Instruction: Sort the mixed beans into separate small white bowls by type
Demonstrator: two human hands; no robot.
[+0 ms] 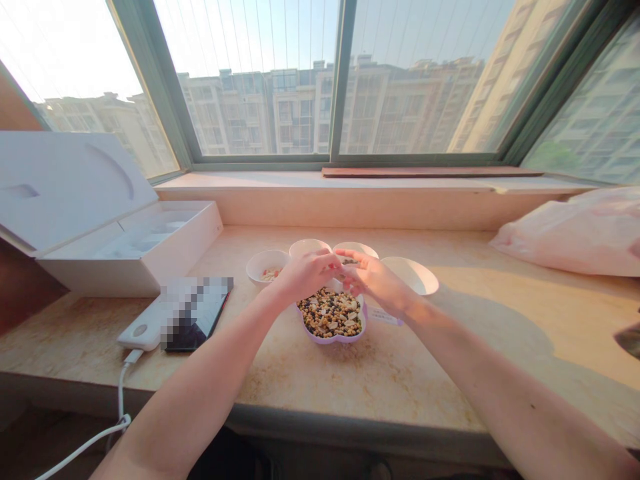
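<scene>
Two hands meet over a bowl of mixed beans and nuts

The left hand (306, 275) and right hand (375, 280) curl together above the lilac petal-shaped tray (330, 339), which holds the mixed beans and nuts (330, 313) on the stone surface (300, 380). Both grips are partly closed; any held item cannot be seen. A small white bowl (261, 265) sits just beside.

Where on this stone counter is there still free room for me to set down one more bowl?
The widest bare patch of the stone counter lies between the purple-rimmed tray and the pink plastic bag. A second patch lies in front of the tray, between the forearms. It is crowded around the tray, with white bowls, the left hand and right hand, and leftward by the white box, power bank and phone.
</scene>
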